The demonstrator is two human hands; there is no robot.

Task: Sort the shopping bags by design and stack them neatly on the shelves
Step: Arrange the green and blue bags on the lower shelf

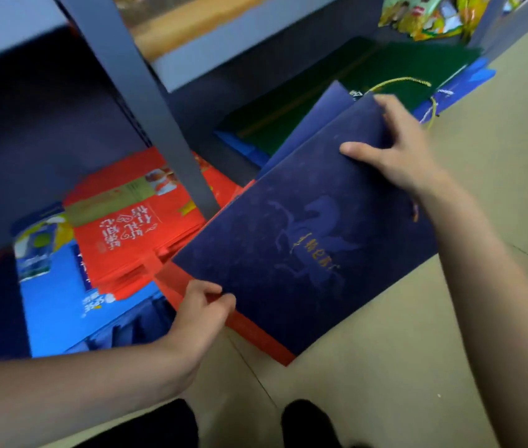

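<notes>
A flat navy bag (304,247) with a gold horse print lies tilted across the floor in front of the shelf. My right hand (395,147) grips its upper edge, thumb on the face. My left hand (204,308) pinches its lower left corner together with a red bag (256,334) lying under it. A second navy bag (314,124) pokes out behind. Red bags with white script (133,234) are stacked on the bottom shelf over light blue bags (59,305). Dark green bags (337,88) lie further right.
A grey shelf upright (146,101) stands between the red stack and the navy bag. Colourful packets (431,17) sit on the shelf above at the right. Beige floor (385,383) spreads in front; my dark shoes (308,421) are at the bottom.
</notes>
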